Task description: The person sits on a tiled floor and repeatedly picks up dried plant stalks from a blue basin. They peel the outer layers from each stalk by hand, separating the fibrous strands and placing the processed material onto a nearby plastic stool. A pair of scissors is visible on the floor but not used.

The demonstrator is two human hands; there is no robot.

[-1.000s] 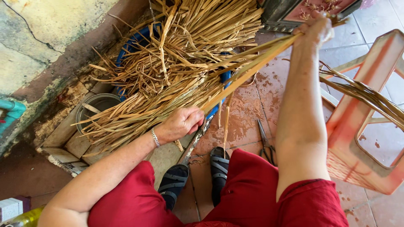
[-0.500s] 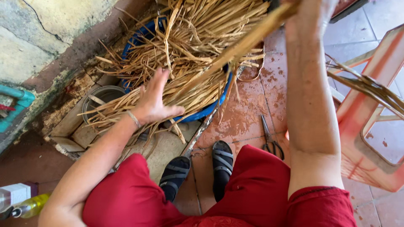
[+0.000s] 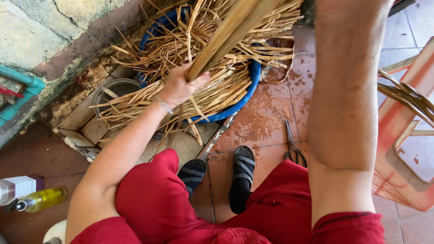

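Nearest, bottom of view: red trousers (image 3: 153,203) over both knees, red sleeve edge at lower right. Between the knees, two dark strapped sandals (image 3: 244,169) planted on wet reddish floor tiles (image 3: 271,117).

Lower left, on the floor: small bottle of yellow liquid (image 3: 43,199) lying beside a white carton (image 3: 16,187).

Just right of the sandals: scissors (image 3: 293,149) flat on the tiles, blades pointing away, untouched.

Far right: pale orange plastic stool (image 3: 407,149), tipped, with a bundle of bent strips (image 3: 407,97) draped across it.

Mid-distance, left of centre: left hand (image 3: 181,86), thin bracelet at the wrist, fingers closed round the lower end of a thick bundle of long dried fibre strips (image 3: 230,31). Bundle slanting up and right, out of the top edge. Grip firm, thumb side up.

Right forearm rising steeply at centre right; right hand beyond the top edge, out of sight, grip impossible to judge.

Behind and under the left hand: round blue basin (image 3: 251,86) heaped with loose tan strips (image 3: 217,90), many spilling over the rim toward the left.

Left of the basin: grey metal pot (image 3: 115,88) set in a recess, a few strips across its mouth.

Farthest, upper left: stained, cracked concrete wall (image 3: 58,22), teal pipe (image 3: 18,97) along its base.
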